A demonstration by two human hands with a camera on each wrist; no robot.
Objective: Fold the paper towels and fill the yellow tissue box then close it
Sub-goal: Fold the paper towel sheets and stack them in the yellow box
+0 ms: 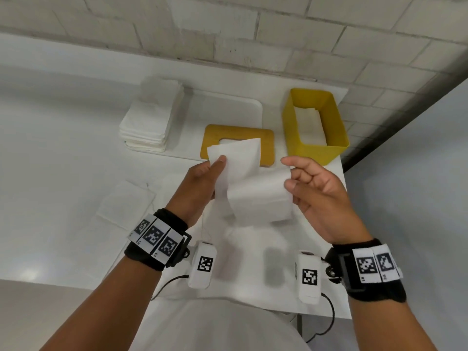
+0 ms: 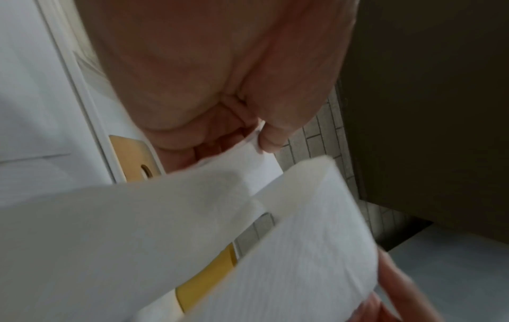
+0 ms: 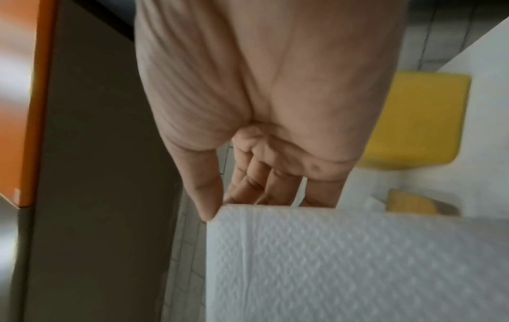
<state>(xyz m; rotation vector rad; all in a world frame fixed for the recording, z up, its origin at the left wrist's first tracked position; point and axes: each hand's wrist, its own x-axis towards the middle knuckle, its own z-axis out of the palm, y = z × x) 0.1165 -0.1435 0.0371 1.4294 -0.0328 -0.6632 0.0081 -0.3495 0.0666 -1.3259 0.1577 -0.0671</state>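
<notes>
I hold one white paper towel in the air above the table, bent into a loose fold. My left hand pinches its upper left end, thumb on top; the left wrist view shows my left hand with the thumb clamped on the paper towel. My right hand pinches the right edge, and the right wrist view shows my right hand with the fingers behind the paper towel. The yellow tissue box stands uncovered at the back right with towels inside. Its yellow lid lies flat beside it.
A stack of white paper towels sits on a white tray at the back left. One flat towel lies on the table left of my hands. The table's right edge runs just past the box. A brick wall stands behind.
</notes>
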